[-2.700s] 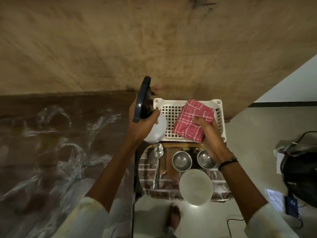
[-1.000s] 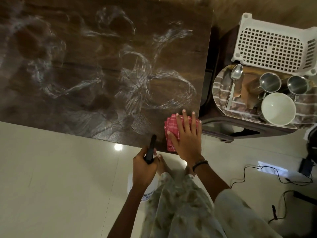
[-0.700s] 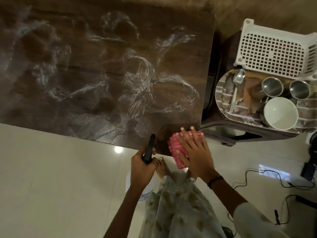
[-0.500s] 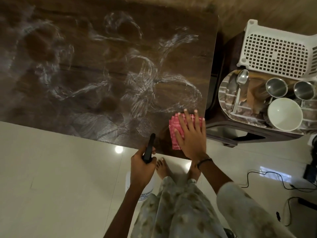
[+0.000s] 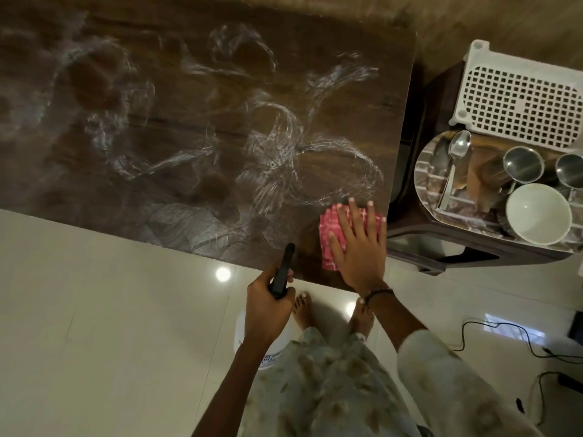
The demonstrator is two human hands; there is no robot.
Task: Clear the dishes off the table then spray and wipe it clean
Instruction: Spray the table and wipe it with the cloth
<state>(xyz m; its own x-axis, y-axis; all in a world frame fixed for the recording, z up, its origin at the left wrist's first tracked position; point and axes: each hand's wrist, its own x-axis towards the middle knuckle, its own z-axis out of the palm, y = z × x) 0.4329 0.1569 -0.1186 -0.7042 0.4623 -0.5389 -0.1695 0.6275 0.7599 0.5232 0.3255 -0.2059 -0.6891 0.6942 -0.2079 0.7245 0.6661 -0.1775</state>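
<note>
The dark wooden table point(image 5: 189, 121) is streaked with white swirls of spray. My right hand point(image 5: 358, 244) lies flat with straight fingers on a folded red checked cloth point(image 5: 328, 234), pressing it onto the table's near right corner. My left hand point(image 5: 268, 310) grips the black trigger head of a spray bottle point(image 5: 282, 272), held below the table edge over the floor; its white body point(image 5: 266, 361) is mostly hidden behind my wrist.
To the right a low stand carries a tray point(image 5: 432, 171) with a spoon point(image 5: 454, 165), two steel cups point(image 5: 522, 167), a white bowl point(image 5: 538, 214) and a white perforated basket point(image 5: 517, 105). Cables point(image 5: 504, 339) lie on the tiled floor at right. My bare feet point(image 5: 331, 313) stand near the table.
My right hand has slid the cloth back and forth at the near right corner and now presses it slightly further onto the table. The bottle in my left hand has stayed low.
</note>
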